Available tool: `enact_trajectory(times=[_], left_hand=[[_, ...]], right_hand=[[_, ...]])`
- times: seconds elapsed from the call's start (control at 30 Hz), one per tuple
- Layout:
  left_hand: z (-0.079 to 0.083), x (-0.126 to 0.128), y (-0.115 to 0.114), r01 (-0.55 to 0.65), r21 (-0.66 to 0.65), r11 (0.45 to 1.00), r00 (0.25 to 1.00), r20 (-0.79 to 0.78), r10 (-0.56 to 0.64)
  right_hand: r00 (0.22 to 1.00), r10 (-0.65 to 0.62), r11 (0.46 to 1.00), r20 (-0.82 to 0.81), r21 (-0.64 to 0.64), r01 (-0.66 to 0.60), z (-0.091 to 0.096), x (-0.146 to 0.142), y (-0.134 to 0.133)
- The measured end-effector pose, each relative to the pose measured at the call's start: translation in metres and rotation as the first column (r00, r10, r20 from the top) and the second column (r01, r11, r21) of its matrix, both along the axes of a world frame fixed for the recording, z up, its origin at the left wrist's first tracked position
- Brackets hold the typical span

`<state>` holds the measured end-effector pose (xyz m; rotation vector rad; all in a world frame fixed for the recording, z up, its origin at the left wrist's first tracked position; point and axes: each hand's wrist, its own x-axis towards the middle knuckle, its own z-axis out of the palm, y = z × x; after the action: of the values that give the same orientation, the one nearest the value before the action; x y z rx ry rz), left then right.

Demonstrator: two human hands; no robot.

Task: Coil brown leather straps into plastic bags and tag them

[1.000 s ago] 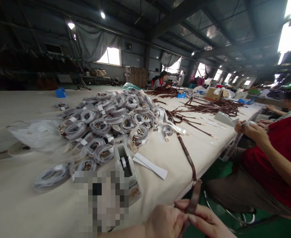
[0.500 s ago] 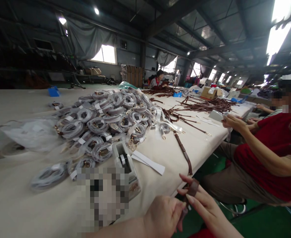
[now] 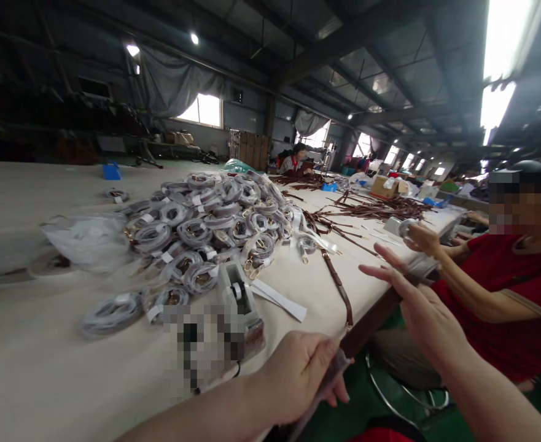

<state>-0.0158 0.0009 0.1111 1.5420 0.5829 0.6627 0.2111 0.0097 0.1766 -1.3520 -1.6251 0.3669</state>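
Observation:
My left hand [image 3: 300, 371] is closed near the table's front edge, gripping a brownish strap [image 3: 339, 363] that looks wrapped in translucent film. Part of this strap hangs below the fingers, and its lower end is hard to make out. To the right, my right hand [image 3: 420, 304] is raised with its fingers stretched out and nothing in them. A brown leather strap [image 3: 337, 279] with a metal buckle lies on the table just beyond my left hand. Left of that hand stands a tape dispenser [image 3: 241, 301].
Coiled straps in clear wrapping form a large pile [image 3: 206, 227] on the pale table [image 3: 35, 374]. White paper strips [image 3: 279, 301] lie beside the dispenser. Loose brown straps [image 3: 381, 207] are heaped farther back. A co-worker in a red shirt [image 3: 495, 288] sits close on the right.
My right hand has come away from the strap, moving up and right, its fingers now straightened. My left hand still grips the strap. The view has shifted slightly.

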Motion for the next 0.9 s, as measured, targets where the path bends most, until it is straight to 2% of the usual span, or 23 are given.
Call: enact_trajectory(times=[0.07,0.1,0.2,0.27,0.33,0.4,0.47,0.57,0.67,0.73,0.8,0.9], left_hand=[[0.006,-0.006,0.003,-0.067,0.136,0.988,0.998,-0.006,0.069],[0.008,-0.009,0.003,-0.093,0.195,0.976,0.995,-0.008,0.096],[0.008,-0.013,0.004,-0.115,0.276,0.954,0.992,-0.013,0.124],[0.006,-0.011,0.003,-0.092,0.281,0.955,0.993,-0.044,0.109],[0.003,-0.008,0.002,-0.047,0.315,0.948,0.992,-0.094,0.081],[0.002,-0.005,0.001,-0.001,0.403,0.915,0.99,-0.13,0.059],[0.001,-0.004,0.0,-0.008,0.526,0.851,0.99,-0.118,0.082],[-0.001,-0.004,0.0,-0.103,0.69,0.716,0.981,-0.047,0.186],[-0.002,-0.007,0.0,-0.246,0.77,0.589,0.946,0.056,0.32],[0.0,-0.009,0.0,-0.319,0.782,0.535,0.912,0.1,0.398],[0.003,-0.011,0.001,-0.337,0.768,0.544,0.9,0.093,0.425],[0.009,-0.014,0.005,-0.316,0.707,0.632,0.918,0.059,0.393]], right_hand=[[0.993,0.098,0.995,0.072,-0.023,-0.097,0.007,-0.014,-0.005],[0.979,0.178,0.982,0.096,-0.082,-0.17,0.007,-0.022,-0.01],[0.934,0.35,0.918,0.065,-0.219,-0.329,0.004,-0.044,-0.023],[0.932,0.362,0.914,0.031,-0.207,-0.348,0.007,-0.049,-0.025],[0.952,0.304,0.941,-0.026,-0.145,-0.305,0.018,-0.048,-0.022],[0.961,0.246,0.964,-0.124,-0.073,-0.256,0.033,-0.044,-0.017],[0.948,0.231,0.97,-0.22,-0.029,-0.243,0.046,-0.042,-0.011],[0.915,0.3,0.94,-0.27,-0.082,-0.332,0.056,-0.046,-0.006],[0.899,0.349,0.907,-0.264,-0.145,-0.394,0.056,-0.053,-0.001],[0.915,0.353,0.908,-0.197,-0.165,-0.386,0.057,-0.058,0.003],[0.929,0.351,0.916,-0.119,-0.163,-0.367,0.06,-0.062,0.008],[0.929,0.369,0.921,-0.007,-0.13,-0.367,0.066,-0.069,0.014]])
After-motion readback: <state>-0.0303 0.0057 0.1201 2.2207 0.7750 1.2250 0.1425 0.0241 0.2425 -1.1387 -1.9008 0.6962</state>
